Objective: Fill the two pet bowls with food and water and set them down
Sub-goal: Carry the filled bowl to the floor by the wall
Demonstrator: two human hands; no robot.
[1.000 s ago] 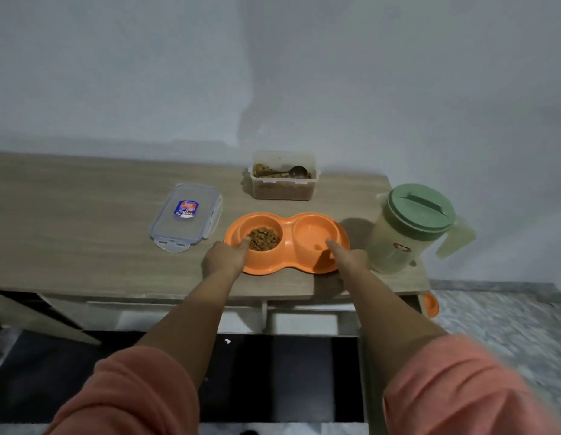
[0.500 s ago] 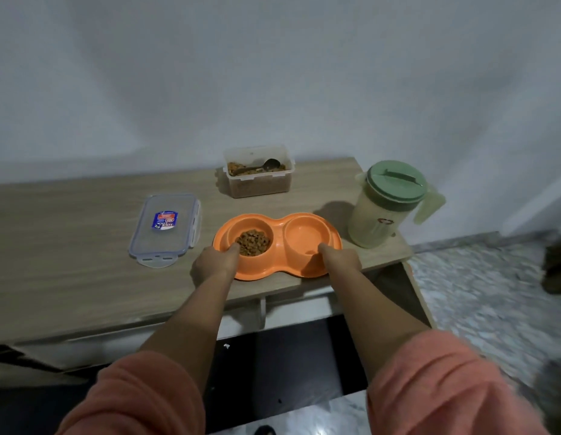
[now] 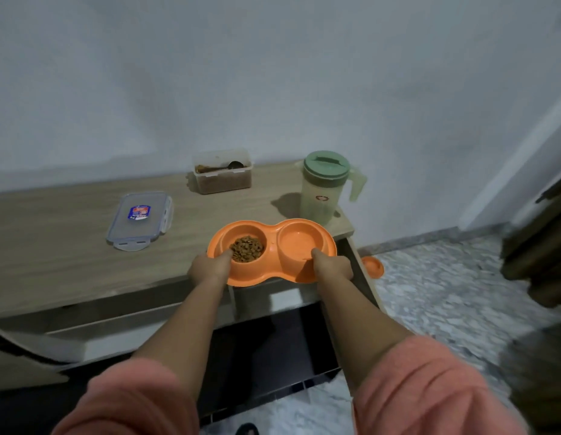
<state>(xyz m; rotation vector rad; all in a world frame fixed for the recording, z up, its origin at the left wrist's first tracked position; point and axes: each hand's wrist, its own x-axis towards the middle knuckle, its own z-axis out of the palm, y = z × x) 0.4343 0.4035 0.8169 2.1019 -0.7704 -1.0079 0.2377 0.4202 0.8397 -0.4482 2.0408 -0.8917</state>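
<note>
A clear lid lies on the wooden table; orange disc on the floor

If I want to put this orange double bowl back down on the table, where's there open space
Bare wood lies left of the lid, and between the lid and the food container. The right end is crowded: the pitcher stands by the corner where both hands hold the double bowl.

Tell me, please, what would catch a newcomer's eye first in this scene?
The bright orange double pet bowl, gripped by the left hand and right hand at the wooden table's front edge, with kibble in its left well. Behind it to the right a green-lidded pitcher stands at the table's corner, and an open food container sits by the wall.
</note>
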